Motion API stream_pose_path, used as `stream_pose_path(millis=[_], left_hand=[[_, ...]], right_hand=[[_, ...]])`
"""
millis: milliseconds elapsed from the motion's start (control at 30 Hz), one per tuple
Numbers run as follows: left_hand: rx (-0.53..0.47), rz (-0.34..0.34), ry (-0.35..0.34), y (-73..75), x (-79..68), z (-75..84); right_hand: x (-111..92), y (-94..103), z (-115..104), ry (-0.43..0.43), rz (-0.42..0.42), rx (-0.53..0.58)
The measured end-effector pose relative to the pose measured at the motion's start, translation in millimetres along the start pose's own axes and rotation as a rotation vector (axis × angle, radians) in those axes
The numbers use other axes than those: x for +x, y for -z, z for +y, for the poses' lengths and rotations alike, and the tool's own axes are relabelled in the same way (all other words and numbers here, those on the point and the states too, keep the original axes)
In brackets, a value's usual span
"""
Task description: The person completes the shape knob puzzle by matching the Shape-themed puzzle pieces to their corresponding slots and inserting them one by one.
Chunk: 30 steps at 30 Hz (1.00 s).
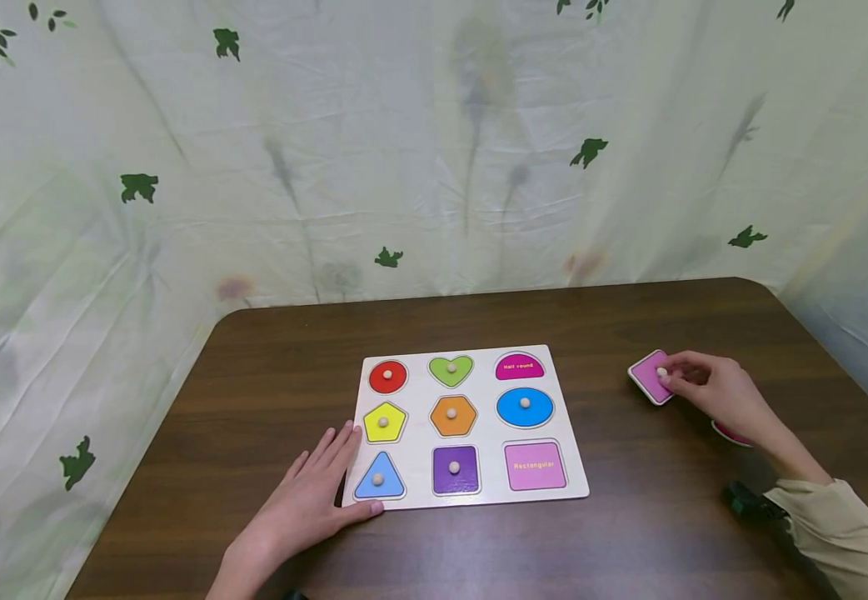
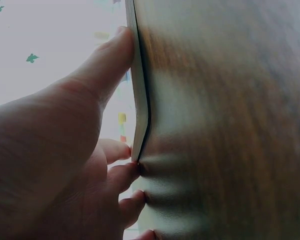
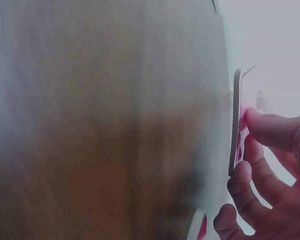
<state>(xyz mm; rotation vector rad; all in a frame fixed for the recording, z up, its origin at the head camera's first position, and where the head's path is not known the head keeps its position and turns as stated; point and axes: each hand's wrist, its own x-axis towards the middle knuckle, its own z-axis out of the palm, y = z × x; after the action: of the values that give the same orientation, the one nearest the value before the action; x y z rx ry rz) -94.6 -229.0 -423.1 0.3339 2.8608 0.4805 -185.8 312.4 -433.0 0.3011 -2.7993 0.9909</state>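
Note:
A white shape puzzle board (image 1: 419, 454) lies on the table, its knobbed pieces seated except at two recesses, labelled "Half round" (image 1: 519, 367) and "Rectangular" (image 1: 535, 466). My left hand (image 1: 302, 492) rests at the board's lower left corner, fingers straight along the left edge and thumb on the front edge. The left wrist view shows the thumb against the board's side (image 2: 139, 95). Off to the right, my right hand (image 1: 719, 392) pinches the white knob of a pink rectangular puzzle piece (image 1: 648, 379). In the right wrist view this piece (image 3: 235, 120) appears edge-on beside the fingertips.
A magenta puzzle piece (image 1: 730, 434) lies on the table, partly hidden under the right wrist. The brown wooden table (image 1: 269, 375) has rounded far corners. Behind it hangs a pale curtain (image 1: 374, 167) with leaf prints.

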Motion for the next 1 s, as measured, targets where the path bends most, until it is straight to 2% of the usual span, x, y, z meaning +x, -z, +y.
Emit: stream_pose_path(millis=[633,1000], left_hand=[[-0.011,0.002,0.002,0.9,-0.8,0.2],[-0.009,0.005,-0.005,1.4,-1.0,0.9]], right_hand=[[-15.9,-26.2,-41.9,0.015,0.054,0.045],[-22.6,-32.8,-66.3,0.009,0.042,0.069]])
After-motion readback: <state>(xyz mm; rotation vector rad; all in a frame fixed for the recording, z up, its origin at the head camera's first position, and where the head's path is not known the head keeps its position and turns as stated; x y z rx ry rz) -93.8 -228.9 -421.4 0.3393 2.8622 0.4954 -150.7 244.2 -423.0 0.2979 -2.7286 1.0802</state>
